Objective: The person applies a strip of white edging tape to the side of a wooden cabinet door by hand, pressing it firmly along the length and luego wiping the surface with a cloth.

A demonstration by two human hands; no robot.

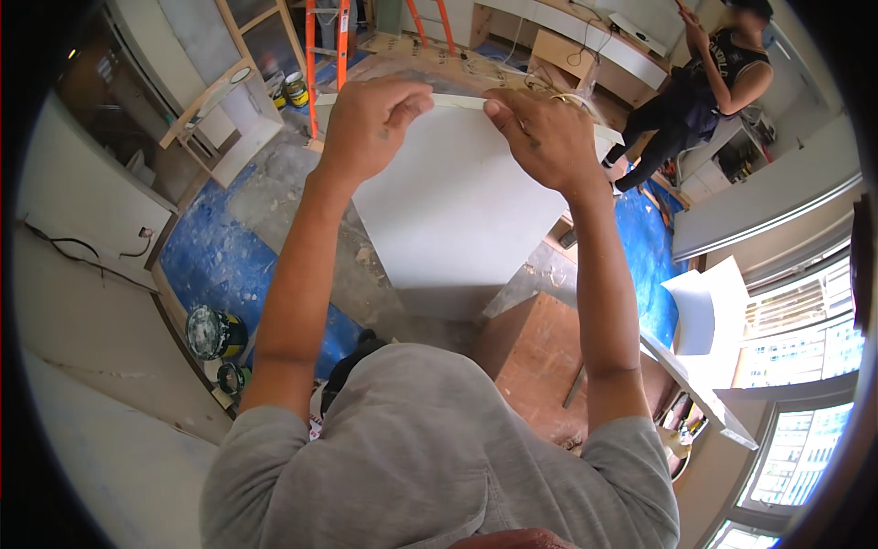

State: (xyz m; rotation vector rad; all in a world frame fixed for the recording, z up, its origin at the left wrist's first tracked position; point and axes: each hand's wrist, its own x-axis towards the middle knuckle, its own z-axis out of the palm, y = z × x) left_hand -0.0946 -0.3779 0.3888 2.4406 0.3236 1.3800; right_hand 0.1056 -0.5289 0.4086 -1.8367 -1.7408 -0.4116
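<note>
one left hand (380,128), one right hand (544,142), both gripping one white panel (462,197), upper centre! one person (722,82) stands upper right; two cans (214,332) sit lower left.

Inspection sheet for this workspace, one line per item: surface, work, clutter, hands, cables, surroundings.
Surface: grey floor, partly under blue sheeting with pale splotches.
Job's things: white panel in front of the person; brown wooden piece nearer, to the right.
Clutter: large splashed bucket and smaller can at left.
Hands: left hand and right hand at the white panel's far edge; right thumb over the edge; firmness of grip unclear.
Cables: dark cable along the left wall; more on the far desk, ends unclear.
Surroundings: orange ladder ahead; another person standing upper right; window at right.
</note>
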